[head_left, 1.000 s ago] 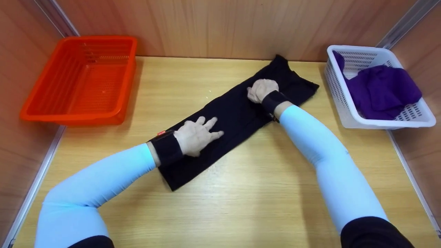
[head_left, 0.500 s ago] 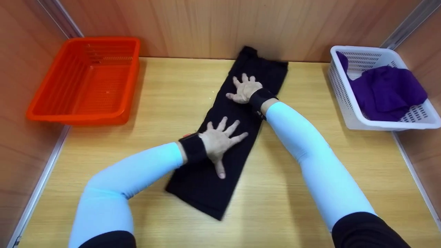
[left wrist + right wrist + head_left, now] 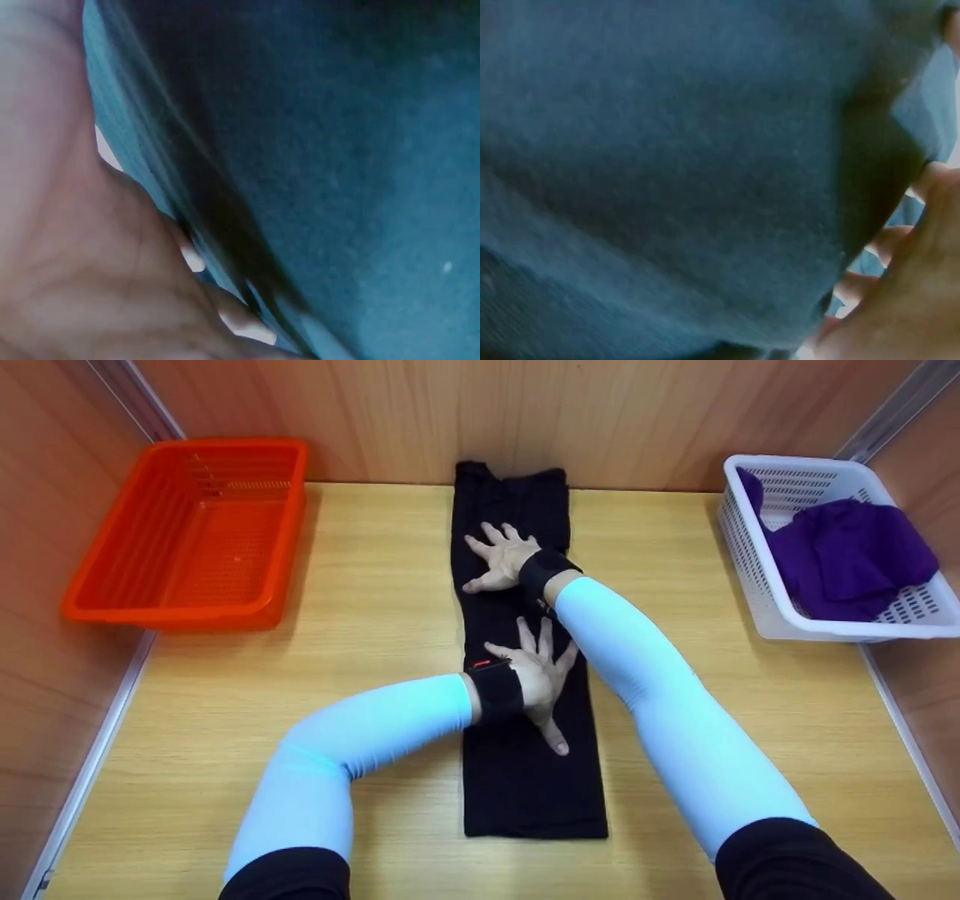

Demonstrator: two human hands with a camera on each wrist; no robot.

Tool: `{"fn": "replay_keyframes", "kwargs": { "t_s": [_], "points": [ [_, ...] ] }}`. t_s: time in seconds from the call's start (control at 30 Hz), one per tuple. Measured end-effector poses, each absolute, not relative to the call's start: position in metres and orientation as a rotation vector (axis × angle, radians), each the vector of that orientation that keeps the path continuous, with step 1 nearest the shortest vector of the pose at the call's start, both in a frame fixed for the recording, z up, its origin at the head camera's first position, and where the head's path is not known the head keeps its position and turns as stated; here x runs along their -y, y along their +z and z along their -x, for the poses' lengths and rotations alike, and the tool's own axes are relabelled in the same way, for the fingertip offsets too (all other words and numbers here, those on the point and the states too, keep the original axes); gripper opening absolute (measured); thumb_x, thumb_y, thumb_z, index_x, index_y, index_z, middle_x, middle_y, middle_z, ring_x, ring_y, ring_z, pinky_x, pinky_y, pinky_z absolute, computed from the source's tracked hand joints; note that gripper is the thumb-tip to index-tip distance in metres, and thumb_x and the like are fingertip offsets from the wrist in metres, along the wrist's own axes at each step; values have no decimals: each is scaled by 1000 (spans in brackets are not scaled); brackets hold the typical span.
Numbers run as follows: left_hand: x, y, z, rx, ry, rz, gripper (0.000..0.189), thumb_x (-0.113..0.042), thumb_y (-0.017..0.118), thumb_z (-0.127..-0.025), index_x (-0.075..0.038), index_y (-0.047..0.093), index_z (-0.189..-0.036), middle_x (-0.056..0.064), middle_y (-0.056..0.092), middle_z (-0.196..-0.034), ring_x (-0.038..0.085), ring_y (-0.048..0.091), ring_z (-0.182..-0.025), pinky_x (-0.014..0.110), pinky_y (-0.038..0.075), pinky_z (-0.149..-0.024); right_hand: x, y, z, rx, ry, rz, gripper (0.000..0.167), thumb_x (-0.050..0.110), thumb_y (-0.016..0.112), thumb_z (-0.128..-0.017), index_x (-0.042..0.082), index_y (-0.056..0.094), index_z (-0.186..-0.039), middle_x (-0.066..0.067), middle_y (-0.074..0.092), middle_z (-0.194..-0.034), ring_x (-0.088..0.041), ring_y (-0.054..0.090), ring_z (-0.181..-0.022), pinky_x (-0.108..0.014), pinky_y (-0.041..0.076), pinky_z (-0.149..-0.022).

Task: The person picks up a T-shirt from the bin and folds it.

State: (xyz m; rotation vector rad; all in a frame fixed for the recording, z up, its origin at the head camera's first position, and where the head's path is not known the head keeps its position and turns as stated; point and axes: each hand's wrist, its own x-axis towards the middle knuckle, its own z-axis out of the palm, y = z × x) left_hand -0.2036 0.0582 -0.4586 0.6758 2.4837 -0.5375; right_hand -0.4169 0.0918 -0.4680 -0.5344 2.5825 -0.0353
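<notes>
A long black folded garment (image 3: 534, 802) lies flat on the table, its long sides running from the back panel toward me. My left hand (image 3: 538, 681) rests on its middle, fingers spread and thumb pointing toward me. Farther back, my right hand (image 3: 504, 561) presses on the upper part with fingers fanned out to the left. In the left wrist view the cloth (image 3: 360, 187) looks bluish, with a raised fold running beside the palm. The right wrist view is mostly filled by the same cloth (image 3: 667, 135), fingertips showing at its right.
An orange basket (image 3: 274, 585) stands at the back left. On the right, a white basket (image 3: 765, 577) holds purple cloth (image 3: 847, 559). A wooden panel (image 3: 375, 420) closes off the back, and side panels rise at left and right.
The black garment has turned from a diagonal to nearly straight front to back, its near end swinging right. Both hands moved with it; the right hand's fingers went from curled to spread.
</notes>
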Motion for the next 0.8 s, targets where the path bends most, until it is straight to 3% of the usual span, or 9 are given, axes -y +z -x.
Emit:
{"fn": "replay_keyframes", "kwargs": {
  "t_s": [0.2,0.33,0.43,0.53,0.6,0.67,0.73,0.8],
  "points": [
    [-57,-460,210,-2449,-560,-731,164,-107,71,-64,-35,-22,-178,24,-26,-186,58,-10,-174,86,42,-118,-89,-468,420,-2589,-21,445,112,82,56,-100,36,-6,-182,-5,-15,-192,-41,-11,-179,-76,13,-140],
    [-55,-458,219,-2420,-537,-721,160,-107,69,-67,-38,-26,-176,20,-27,-187,56,-17,-173,87,38,-121,-83,-460,417,-2612,-9,473,110,74,60,-103,29,0,-183,-12,-10,-192,-44,-5,-179,-72,26,-139],
    [-51,-455,229,-2412,-479,-704,161,-104,72,-68,-39,-30,-174,17,-23,-189,56,-20,-172,88,35,-122,-82,-447,405,-2680,-18,548,103,66,64,-104,23,14,-182,-15,-1,-192,-45,4,-178,-67,33,-137],
    [-44,-454,236,-2438,-405,-698,163,-101,77,-67,-39,-29,-175,18,-24,-188,56,-20,-172,89,34,-123,-89,-430,380,-2844,-89,712,81,56,67,-104,17,45,-172,-18,28,-186,-43,29,-171,-63,45,-130],
    [-37,-454,239,-2459,-346,-716,163,-99,79,-68,-36,-25,-177,20,-24,-188,56,-17,-173,89,32,-124,-100,-418,355,-2991,-162,904,58,49,70,-102,13,69,-148,-18,59,-164,-41,55,-152,-59,58,-115],
    [-27,-455,238,-2496,-257,-763,159,-95,81,-72,-31,-17,-180,21,-17,-189,54,-9,-175,89,31,-124,-115,-412,325,-3121,-226,1145,34,40,72,-100,11,79,-116,-14,77,-126,-38,72,-119,-56,65,-91],
    [-12,-458,231,-2542,-188,-863,150,-90,80,-79,-23,-5,-182,22,-5,-190,53,4,-176,86,38,-122,-134,-413,294,-3181,-271,1392,22,33,74,-96,11,74,-93,-9,75,-94,-34,73,-87,-52,63,-67],
    [6,-461,220,-2601,-128,-1048,131,-81,81,-86,-12,21,-180,24,25,-185,51,30,-169,78,51,-116,-155,-421,263,-3154,-303,1603,21,29,75,-93,14,67,-81,-6,69,-78,-28,69,-69,-47,57,-53]
  ]
}}
